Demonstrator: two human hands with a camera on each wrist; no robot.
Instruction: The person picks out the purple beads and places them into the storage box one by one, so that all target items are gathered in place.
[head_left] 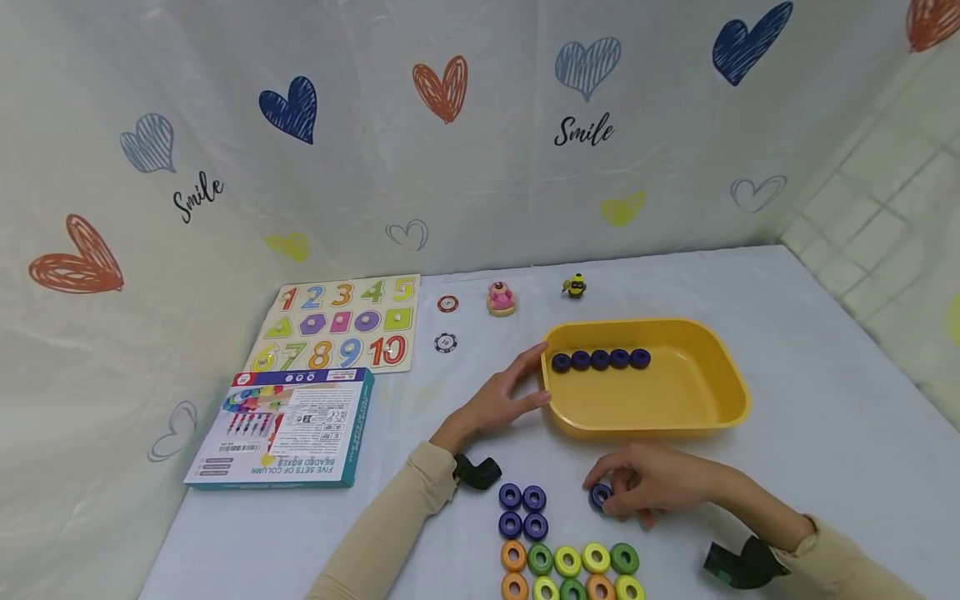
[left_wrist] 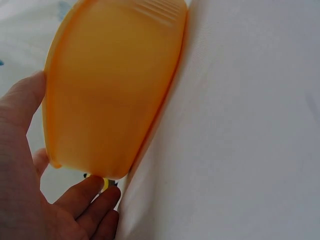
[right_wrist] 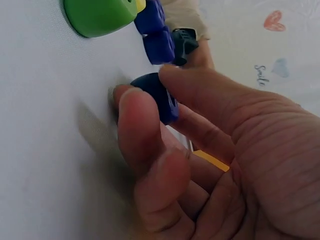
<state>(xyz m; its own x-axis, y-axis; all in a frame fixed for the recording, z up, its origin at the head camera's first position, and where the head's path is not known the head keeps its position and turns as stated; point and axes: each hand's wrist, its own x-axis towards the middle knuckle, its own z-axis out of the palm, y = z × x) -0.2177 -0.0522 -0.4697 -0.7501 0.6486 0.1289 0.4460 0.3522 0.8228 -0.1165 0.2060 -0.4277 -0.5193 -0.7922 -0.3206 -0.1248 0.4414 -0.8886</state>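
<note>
My left hand is at the left end of a yellow tray, its thumb and fingers spread along the rim. The left wrist view shows the tray wall up close, the thumb at the rim and fingertips by a corner. Several dark purple ring beads stand in a row at the tray's back left. In front of the tray, my right hand pinches another purple ring bead between thumb and fingers, low over the table. Several purple beads lie in pairs to its left.
Rows of orange, green and yellow ring beads lie at the front. At left are a boxed toy and a number board. Two chips, a pink figurine and a bee figurine stand behind.
</note>
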